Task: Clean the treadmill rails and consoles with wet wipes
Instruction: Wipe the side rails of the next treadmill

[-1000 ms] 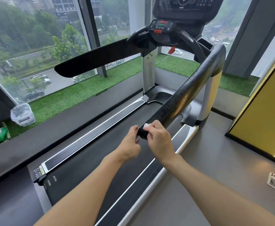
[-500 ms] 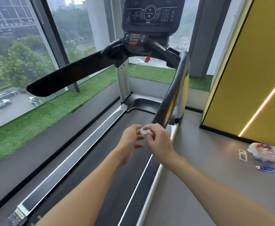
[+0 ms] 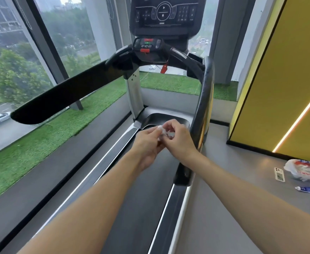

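Observation:
A small crumpled white wet wipe [image 3: 163,132] sits between my two hands over the treadmill belt [image 3: 141,189]. My left hand [image 3: 147,143] pinches its left side and my right hand [image 3: 179,139] pinches its right side. The black right rail [image 3: 204,107] runs just right of my hands, apart from them. The black left rail [image 3: 62,97] stretches out to the left. The console [image 3: 164,14] with its small control panel [image 3: 147,44] stands at the far end.
On the grey floor to the right lie a phone [image 3: 279,174], a white wipe packet [image 3: 304,170] and a small blue tube [image 3: 309,190]. A yellow wall [image 3: 288,79] closes the right side. Windows and artificial grass [image 3: 31,143] border the left.
My hands have come off the end of the right rail and moved left over the belt, still working the wipe between them. My view has turned right and risen toward the console.

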Action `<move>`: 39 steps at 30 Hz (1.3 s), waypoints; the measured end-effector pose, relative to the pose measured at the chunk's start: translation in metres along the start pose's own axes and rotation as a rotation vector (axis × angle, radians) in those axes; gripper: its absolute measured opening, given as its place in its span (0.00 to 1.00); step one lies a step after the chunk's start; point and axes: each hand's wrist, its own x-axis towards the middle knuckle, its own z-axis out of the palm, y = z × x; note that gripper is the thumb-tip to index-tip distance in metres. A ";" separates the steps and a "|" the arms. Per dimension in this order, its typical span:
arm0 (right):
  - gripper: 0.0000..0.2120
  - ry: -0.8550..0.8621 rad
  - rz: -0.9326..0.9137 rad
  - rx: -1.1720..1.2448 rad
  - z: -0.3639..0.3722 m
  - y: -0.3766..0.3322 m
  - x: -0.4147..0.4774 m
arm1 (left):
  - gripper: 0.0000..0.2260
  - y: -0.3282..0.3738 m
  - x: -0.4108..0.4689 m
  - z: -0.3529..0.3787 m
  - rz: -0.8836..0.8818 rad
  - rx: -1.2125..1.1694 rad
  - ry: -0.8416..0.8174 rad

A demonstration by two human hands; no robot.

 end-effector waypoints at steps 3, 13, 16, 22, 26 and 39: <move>0.04 -0.039 0.012 -0.011 -0.002 0.012 0.023 | 0.09 0.001 0.031 0.003 0.010 -0.025 0.023; 0.11 -0.059 0.163 -0.644 -0.024 0.073 0.108 | 0.13 0.004 0.139 -0.003 0.119 0.219 -0.007; 0.14 -0.088 0.200 -0.811 -0.031 0.099 0.147 | 0.10 0.004 0.192 -0.003 0.128 0.209 -0.056; 0.24 -0.018 0.424 -0.957 -0.044 0.145 0.260 | 0.06 0.003 0.340 0.010 0.034 0.158 -0.196; 0.25 0.007 0.583 -0.959 -0.058 0.175 0.330 | 0.09 0.005 0.435 0.034 -0.054 0.248 -0.304; 0.25 0.095 0.634 -0.938 -0.067 0.199 0.361 | 0.05 0.002 0.517 0.143 -0.186 0.193 -0.428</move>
